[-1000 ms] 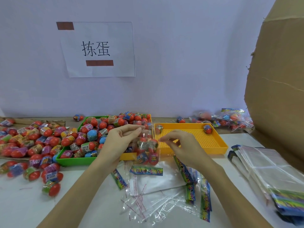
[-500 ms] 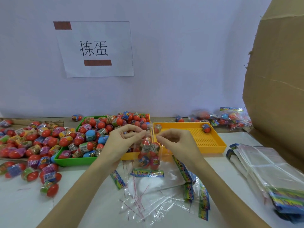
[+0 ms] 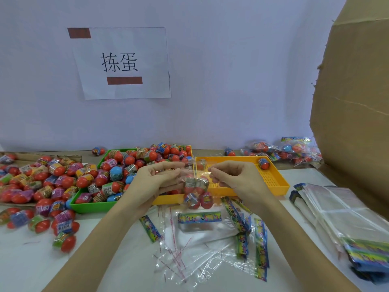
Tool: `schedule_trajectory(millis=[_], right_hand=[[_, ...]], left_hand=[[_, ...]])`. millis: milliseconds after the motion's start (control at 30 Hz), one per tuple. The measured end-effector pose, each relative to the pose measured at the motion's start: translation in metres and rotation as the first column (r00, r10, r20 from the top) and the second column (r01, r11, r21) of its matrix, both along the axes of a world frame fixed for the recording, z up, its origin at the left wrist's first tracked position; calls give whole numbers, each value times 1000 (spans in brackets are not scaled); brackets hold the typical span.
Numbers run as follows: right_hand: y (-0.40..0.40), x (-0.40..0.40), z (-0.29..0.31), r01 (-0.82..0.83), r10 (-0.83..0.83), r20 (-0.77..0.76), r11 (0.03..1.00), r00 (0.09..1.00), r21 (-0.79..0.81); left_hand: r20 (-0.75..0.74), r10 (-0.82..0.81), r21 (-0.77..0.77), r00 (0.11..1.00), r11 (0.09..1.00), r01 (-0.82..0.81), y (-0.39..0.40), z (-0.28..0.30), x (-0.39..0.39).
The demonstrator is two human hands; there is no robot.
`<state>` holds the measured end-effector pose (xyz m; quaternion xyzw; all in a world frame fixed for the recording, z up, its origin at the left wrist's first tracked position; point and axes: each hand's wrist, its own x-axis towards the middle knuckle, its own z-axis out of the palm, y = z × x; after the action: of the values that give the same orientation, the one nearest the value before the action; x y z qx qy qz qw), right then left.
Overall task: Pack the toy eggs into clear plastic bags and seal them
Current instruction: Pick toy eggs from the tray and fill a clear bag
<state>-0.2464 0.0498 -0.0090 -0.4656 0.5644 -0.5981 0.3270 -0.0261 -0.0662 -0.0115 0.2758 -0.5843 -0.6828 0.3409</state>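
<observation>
Both hands have drawn slightly apart along the bag mouth since the earlier frame, and the bag hangs a little lower between them. Left hand [image 3: 156,175] pinches one end of the clear bag [image 3: 194,186] at its top edge; right hand [image 3: 233,175] pinches the other end. Each grip is closed on film. Four toy eggs [image 3: 196,191] sit in the bag, hanging just below both grips, above the tabletop [image 3: 105,260] and in front of the yellow tray [image 3: 280,182].

Step in hand, as judged: sealing the flap. To do it well, keep the top edge taut and level between the grips, let the eggs settle low so nothing bulges into the seal line, then fold the flap squarely and press along its whole width. Creases would likely leave gaps.

Loose empty bags [image 3: 200,249] lie below the grips.
</observation>
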Motion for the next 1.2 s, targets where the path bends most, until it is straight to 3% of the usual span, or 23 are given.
schedule_trajectory(millis=[200,433,933,1200], right_hand=[[2,-4,2,-41,41,65,999,997,4],[4,-10,6,-119,119,18,993,993,-20],[3,-9,5,-130,130,-31,991,991,-8],[5,-10,4,-168,168,-151,986,974,13]], left_hand=[[-49,-45,40,998,998,47,1,1,0],[-46,-143,-6,989,990,143,-8,-1,10],[47,-195,-268,980,942,201,-13,-7,18],[115,-228,-346,967,903,254,-19,-6,26]])
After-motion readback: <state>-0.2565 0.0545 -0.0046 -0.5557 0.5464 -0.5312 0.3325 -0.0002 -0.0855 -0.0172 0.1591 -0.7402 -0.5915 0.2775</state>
